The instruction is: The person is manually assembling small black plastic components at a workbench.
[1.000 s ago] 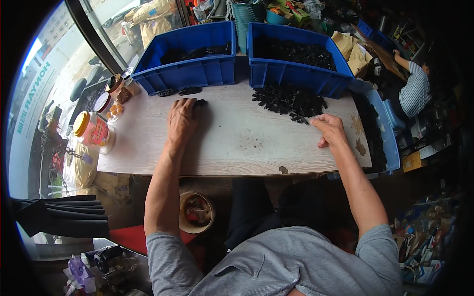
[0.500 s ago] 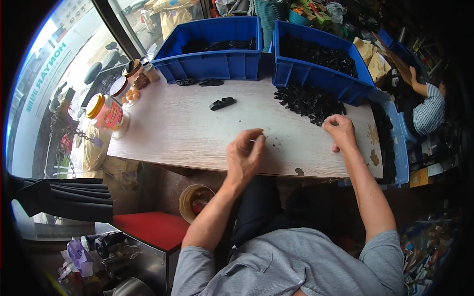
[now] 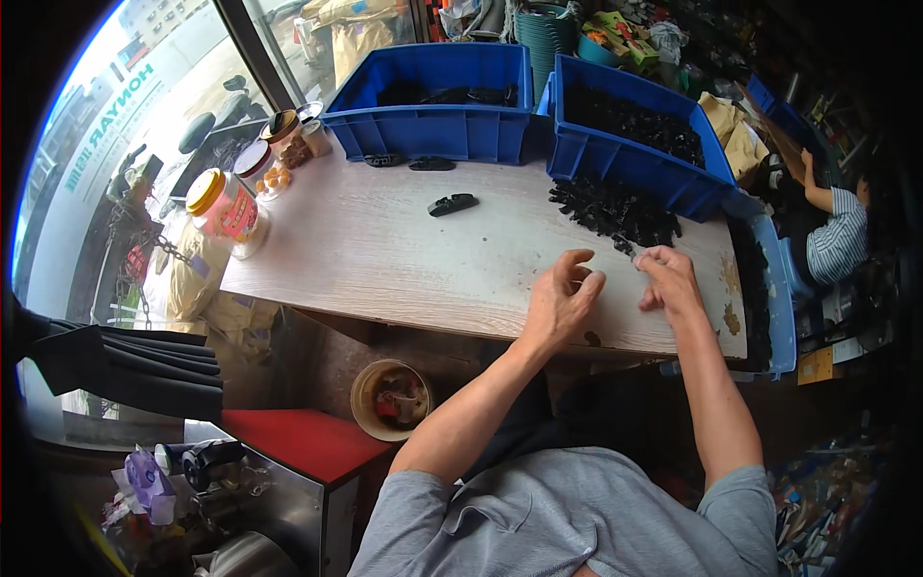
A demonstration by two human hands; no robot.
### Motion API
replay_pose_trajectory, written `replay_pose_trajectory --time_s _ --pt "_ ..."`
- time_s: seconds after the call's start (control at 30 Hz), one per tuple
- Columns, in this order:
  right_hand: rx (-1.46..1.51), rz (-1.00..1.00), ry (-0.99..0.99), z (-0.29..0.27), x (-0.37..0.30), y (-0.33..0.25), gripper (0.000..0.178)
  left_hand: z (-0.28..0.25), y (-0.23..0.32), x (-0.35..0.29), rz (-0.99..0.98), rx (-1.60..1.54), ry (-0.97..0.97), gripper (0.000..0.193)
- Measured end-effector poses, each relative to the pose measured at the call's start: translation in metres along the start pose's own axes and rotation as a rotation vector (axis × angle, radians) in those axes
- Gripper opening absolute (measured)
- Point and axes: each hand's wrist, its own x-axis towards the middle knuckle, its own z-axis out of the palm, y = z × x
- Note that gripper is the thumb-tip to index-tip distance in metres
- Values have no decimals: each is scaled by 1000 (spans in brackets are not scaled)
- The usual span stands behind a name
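Observation:
A heap of small black plastic parts [image 3: 615, 213] lies on the pale wooden table [image 3: 385, 255], in front of the right blue crate. My right hand [image 3: 670, 281] is at the heap's near edge, thumb and forefinger drawn together; whatever is between them is too small to make out. To its left, my left hand [image 3: 561, 303] hovers over the table with bent fingers, a gap between thumb and forefinger, and nothing visible in it. Further left lies a longer black plastic piece [image 3: 453, 205]. Two similar black pieces [image 3: 431, 164] rest against the left crate.
Two blue crates stand along the far side, the left crate [image 3: 433, 135] and the right crate [image 3: 635, 159], both holding black parts. Jars [image 3: 226, 212] line the left edge. A bucket [image 3: 391, 399] sits on the floor. Another person [image 3: 835, 231] works at far right.
My left hand has moved right, closer to my right hand, and its thumb and forefinger have parted. My right hand stays by the heap. The whole view has shifted slightly.

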Motion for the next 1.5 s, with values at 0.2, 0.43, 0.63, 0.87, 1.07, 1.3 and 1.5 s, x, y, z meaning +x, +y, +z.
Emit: replay_pose_trajectory --time_s 0.2,0.43,0.63,0.87,1.07,1.3,1.5 --pt "279 -96 -296 25 -28 4 11 7 9 30 -167 -130 -217 28" --pt "319 -123 -272 35 -41 5 16 6 7 26 -228 -260 -89 19" --pt "355 -179 -189 42 -40 14 21 0 2 21 -252 -365 -93 18" --pt "454 -219 -286 45 -40 10 15 -92 0 41 543 691 528 33" --pt "470 -228 -256 44 -42 12 14 -170 -16 73 368 1228 462 23" --pt "509 -200 -241 45 -41 16 16 -137 -10 50 408 883 229 28" --pt "542 -199 -210 42 -40 18 16 -111 -4 41 387 1100 190 29"
